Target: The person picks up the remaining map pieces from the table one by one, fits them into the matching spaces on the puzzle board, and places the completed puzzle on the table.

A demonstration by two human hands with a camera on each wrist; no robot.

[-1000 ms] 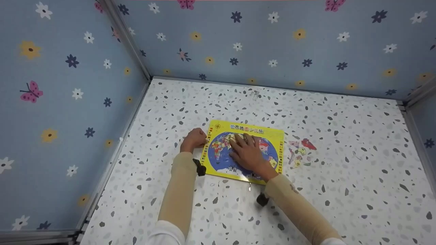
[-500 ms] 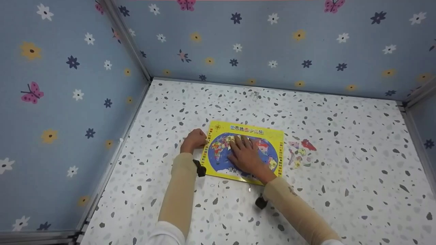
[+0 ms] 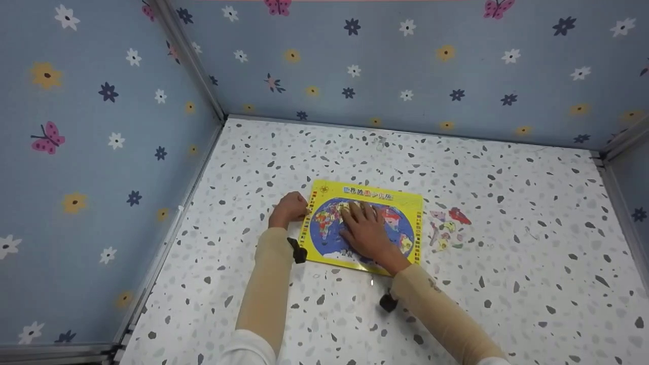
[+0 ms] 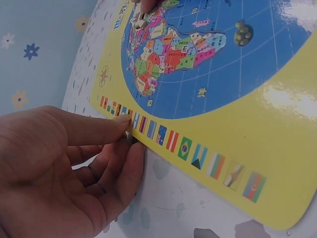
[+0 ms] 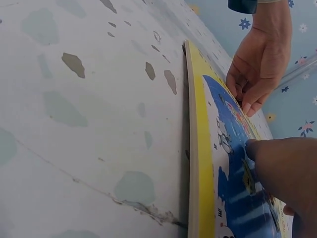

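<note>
A yellow map puzzle board (image 3: 405, 202) with a blue world map lies flat on the speckled table. My left hand (image 3: 290, 207) is at its left edge; in the left wrist view the thumb (image 4: 101, 130) rests on the row of printed flags while the curled fingers sit at the underside, pinching the board's rim. Across the upper middle of the map, my right hand (image 3: 367, 234) lies palm down with its fingers spread, covering part of the picture. From the right wrist view, that hand's thumb (image 5: 282, 161) shows close over the map, its fingers mostly hidden.
Just right of the board lie several loose puzzle pieces, among them a red one (image 3: 459, 215) and a yellow one (image 3: 442, 245). Blue flowered panels (image 3: 324, 66) rise behind and to the left of the table (image 3: 532, 243).
My right hand has slid slightly left on the map, its fingers settling flatter there, and then stays nearly still. The left hand keeps its place at the board's edge.
</note>
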